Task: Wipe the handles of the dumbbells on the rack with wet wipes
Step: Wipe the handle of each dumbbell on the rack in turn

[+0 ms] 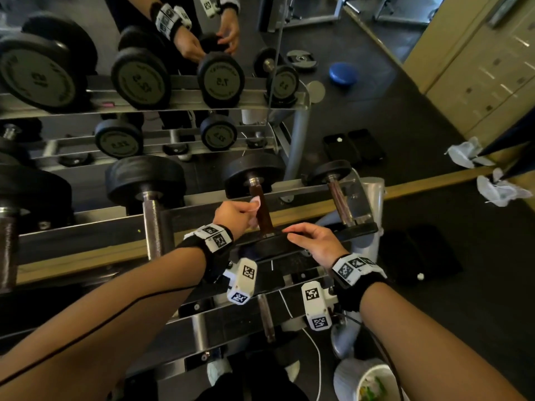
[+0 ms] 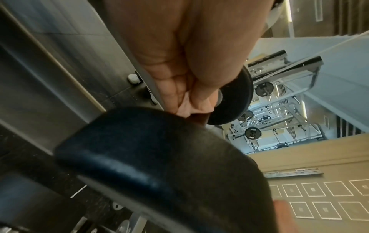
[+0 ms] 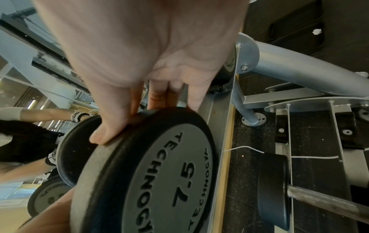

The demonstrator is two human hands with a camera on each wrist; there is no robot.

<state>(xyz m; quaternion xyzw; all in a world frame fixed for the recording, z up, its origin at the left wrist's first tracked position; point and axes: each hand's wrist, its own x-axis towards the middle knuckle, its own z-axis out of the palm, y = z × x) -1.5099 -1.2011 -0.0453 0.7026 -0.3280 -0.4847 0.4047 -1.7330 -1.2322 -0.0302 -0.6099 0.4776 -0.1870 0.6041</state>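
On the rack's top rail lies a black dumbbell marked 7.5 [image 3: 169,173], its brown handle [image 1: 264,212] pointing away from me. My left hand [image 1: 249,211] pinches a pale wet wipe [image 2: 185,108] and holds it against the left side of that handle, between the two heads. My right hand [image 1: 301,234] grips the near head [image 1: 278,246], with the fingers over its top edge and the thumb [image 3: 101,135] on the rim. Most of the wipe is hidden by the left hand's fingers.
A bigger dumbbell [image 1: 146,183] lies to the left and a smaller one [image 1: 338,192] to the right on the same rack [image 1: 86,233]. A mirror behind doubles everything. Crumpled wipes [image 1: 498,189] lie on the floor at right; a white bin [image 1: 347,377] stands below.
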